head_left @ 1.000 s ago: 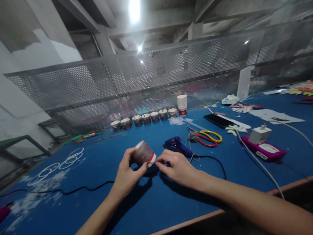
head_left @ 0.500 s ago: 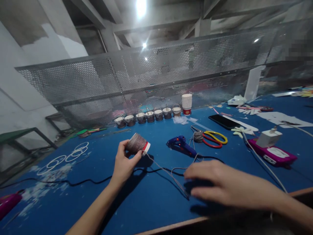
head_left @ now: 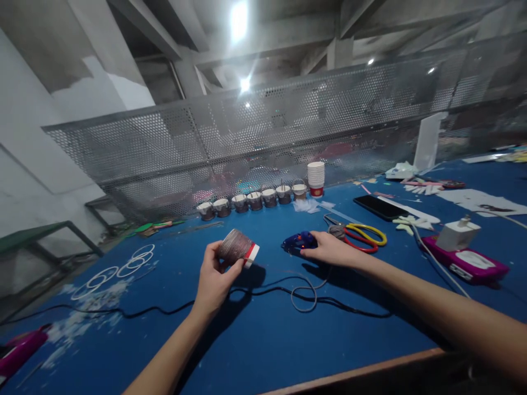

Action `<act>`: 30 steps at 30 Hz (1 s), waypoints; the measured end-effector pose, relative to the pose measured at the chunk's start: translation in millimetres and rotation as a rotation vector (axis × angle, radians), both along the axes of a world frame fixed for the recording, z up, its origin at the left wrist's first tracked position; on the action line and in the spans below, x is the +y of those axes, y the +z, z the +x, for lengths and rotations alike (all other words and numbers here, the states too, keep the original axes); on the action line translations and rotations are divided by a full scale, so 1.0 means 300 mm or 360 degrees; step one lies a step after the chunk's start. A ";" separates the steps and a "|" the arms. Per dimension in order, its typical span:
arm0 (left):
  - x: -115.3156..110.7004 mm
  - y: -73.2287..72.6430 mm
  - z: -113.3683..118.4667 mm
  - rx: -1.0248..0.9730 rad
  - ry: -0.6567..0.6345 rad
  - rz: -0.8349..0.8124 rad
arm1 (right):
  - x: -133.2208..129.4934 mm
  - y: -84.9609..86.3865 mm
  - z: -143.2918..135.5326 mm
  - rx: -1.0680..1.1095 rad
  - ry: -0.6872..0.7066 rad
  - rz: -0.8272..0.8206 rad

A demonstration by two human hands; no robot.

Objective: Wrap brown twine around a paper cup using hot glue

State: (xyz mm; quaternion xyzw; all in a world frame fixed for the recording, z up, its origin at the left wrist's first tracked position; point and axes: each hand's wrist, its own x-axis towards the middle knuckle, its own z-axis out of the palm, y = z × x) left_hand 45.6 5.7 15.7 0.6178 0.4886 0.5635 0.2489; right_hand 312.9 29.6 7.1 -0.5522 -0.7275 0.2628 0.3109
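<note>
Left hand (head_left: 218,277): thumb and fingers are clamped on the sides of a yarn-wrapped cup (head_left: 236,247), held tilted above the middle of the tabletop (head_left: 247,345); its bare end, with a red band and a white strip, points right. Right hand (head_left: 332,249): the fingers and thumb close on the rear part of a blue glue gun (head_left: 298,241), whose nozzle points left, toward the cup; whether the gun is lifted clear of the surface cannot be told. The two hands are apart, with the nozzle between them.

Near side: a loop of gray yarn (head_left: 303,311) lies between the forearms; a black cord (head_left: 144,312) runs across the surface from the left and passes beneath this loop; a purple object (head_left: 24,351) is cut off at the near left edge.

Left: several thin white rings (head_left: 102,277) lie flat, partly overlapping, beside pale flaky marks.

Right: scissors (head_left: 373,235) with one red and one yellow handle lie just beyond the right forearm, beside a ball of gray yarn (head_left: 336,232); farther right are a dark phone (head_left: 381,208), a purple power strip (head_left: 467,263) bearing a white adapter (head_left: 458,235), and a sheet of paper (head_left: 477,202).

Far side: a row of seven small dark-sided cups (head_left: 255,201) stands left of a stack of paper cups (head_left: 316,178); a perforated metal screen (head_left: 255,131) rises behind them.
</note>
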 end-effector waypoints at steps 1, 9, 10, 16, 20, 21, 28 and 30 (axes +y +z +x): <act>-0.002 0.000 0.000 0.0009 -0.0004 0.0005 | 0.011 -0.012 -0.010 0.0031 -0.0013 -0.0007; 0.001 -0.004 -0.001 0.0033 -0.0032 0.0014 | -0.058 -0.035 -0.045 0.0278 -0.0015 0.0188; 0.001 -0.006 0.000 0.0028 -0.0045 0.0008 | -0.084 -0.026 -0.055 0.0328 0.0011 0.0215; -0.005 -0.028 0.009 0.0079 -0.0038 0.0023 | -0.194 -0.010 -0.118 0.0368 0.0296 0.0491; -0.018 -0.036 0.024 0.0204 0.0021 0.0053 | -0.205 -0.045 -0.135 0.0267 0.0399 0.0650; -0.022 -0.036 0.028 0.0231 0.0019 0.0057 | -0.205 -0.051 -0.136 0.0242 0.0400 0.0674; -0.033 -0.040 0.038 0.0322 0.0040 0.0136 | -0.200 -0.056 -0.128 0.0129 0.0347 0.0728; -0.031 -0.042 0.035 0.0340 0.0054 0.0144 | -0.200 -0.060 -0.127 0.0071 0.0347 0.0769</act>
